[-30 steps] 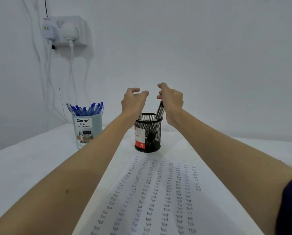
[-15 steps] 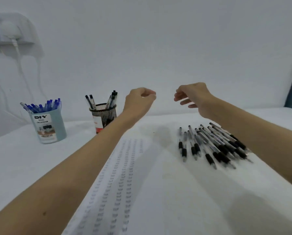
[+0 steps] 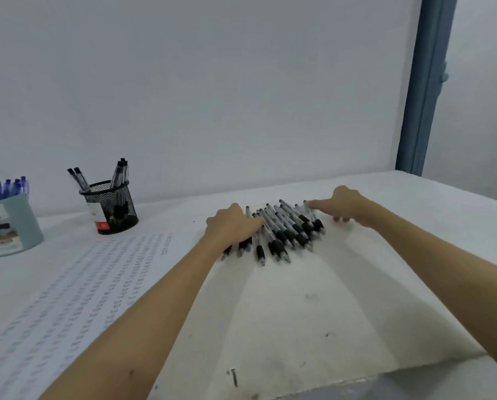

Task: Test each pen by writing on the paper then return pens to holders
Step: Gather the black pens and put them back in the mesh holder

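Several black-grip pens (image 3: pixel 284 229) lie in a loose row on the white table (image 3: pixel 313 313). My left hand (image 3: pixel 232 223) rests palm down on the left end of the row, covering a few pens. My right hand (image 3: pixel 341 206) touches the row's right end, index finger stretched over the far pen tips. A black mesh holder (image 3: pixel 111 209) with a few black pens stands at the back left. A light-blue holder (image 3: pixel 9 229) full of blue pens stands at the far left. The paper (image 3: pixel 77 290), covered in rows of small written words, lies to the left of my arms.
A white wall runs behind the table. A blue vertical post (image 3: pixel 423 90) stands at the table's back right corner. The table's near edge (image 3: pixel 357 385) shows at the bottom right, with small dark marks on the surface.
My view has swung right, away from the holders. Both hands left the mesh holder, crossed to the pen row and came down onto its two ends.
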Demonstrator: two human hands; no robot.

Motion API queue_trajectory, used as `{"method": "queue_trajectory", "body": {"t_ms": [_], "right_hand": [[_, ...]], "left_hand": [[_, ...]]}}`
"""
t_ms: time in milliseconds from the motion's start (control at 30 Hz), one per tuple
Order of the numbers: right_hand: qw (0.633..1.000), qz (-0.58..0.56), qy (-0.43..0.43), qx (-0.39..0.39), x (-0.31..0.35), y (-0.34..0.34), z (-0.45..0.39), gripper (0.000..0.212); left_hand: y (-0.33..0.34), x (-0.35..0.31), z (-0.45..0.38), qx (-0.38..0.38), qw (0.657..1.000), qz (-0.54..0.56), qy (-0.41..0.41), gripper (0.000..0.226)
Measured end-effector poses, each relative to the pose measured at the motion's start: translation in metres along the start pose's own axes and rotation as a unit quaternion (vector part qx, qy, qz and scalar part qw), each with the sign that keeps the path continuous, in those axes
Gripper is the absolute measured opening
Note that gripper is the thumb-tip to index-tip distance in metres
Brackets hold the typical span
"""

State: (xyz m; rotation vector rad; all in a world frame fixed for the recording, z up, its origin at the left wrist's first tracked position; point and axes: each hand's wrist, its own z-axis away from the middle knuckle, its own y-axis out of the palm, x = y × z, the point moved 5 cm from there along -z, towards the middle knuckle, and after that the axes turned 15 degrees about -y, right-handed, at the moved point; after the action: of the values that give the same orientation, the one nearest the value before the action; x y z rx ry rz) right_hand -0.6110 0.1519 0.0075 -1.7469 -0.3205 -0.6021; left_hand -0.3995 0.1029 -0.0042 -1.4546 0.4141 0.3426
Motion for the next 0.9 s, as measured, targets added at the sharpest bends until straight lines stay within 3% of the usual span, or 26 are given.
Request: {"method": "queue_trajectory", "body": {"t_ms": [133,200,267,333,533,733,767,867,900], "right_hand": [[0.999,0.014,-0.036,0.014,0.016,0.02,-0.01,0.047],[0.999,0.017,-0.042,0.014,0.022,0.025,-0.016,0.043],[0.999,0.026,-0.038,0.028,0.025,0.026,-0.022,0.04],[0.998,0.041,-0.029,0.042,0.028,0.027,-0.027,0.037],[0.994,0.011,0.012,0.108,0.027,0.027,-0.035,0.023],[0.989,0.029,0.021,0.14,0.026,0.028,-0.037,0.027],[0.989,0.036,0.011,0.144,0.029,0.028,-0.035,0.026],[0.987,0.08,-0.018,0.141,0.032,0.025,-0.029,0.034],[0.986,0.087,-0.025,0.138,0.031,0.026,-0.029,0.036]], "left_hand": [[-0.003,-0.007,0.001,0.018,0.997,0.075,-0.018,0.028],[-0.005,-0.009,0.005,0.027,0.995,0.09,-0.043,0.046],[-0.004,-0.011,0.002,0.032,0.994,0.092,-0.051,0.081],[-0.002,-0.014,-0.001,0.045,0.995,0.073,-0.054,0.093],[0.002,-0.014,-0.014,0.04,0.998,0.026,-0.037,0.067],[-0.003,-0.004,-0.021,0.058,0.997,0.019,-0.049,0.072],[-0.004,-0.004,-0.02,0.062,0.997,0.007,-0.051,0.066],[-0.003,-0.004,-0.022,0.042,0.997,-0.018,-0.054,0.02],[-0.001,-0.003,-0.025,0.041,0.997,-0.018,-0.059,0.027]]}}
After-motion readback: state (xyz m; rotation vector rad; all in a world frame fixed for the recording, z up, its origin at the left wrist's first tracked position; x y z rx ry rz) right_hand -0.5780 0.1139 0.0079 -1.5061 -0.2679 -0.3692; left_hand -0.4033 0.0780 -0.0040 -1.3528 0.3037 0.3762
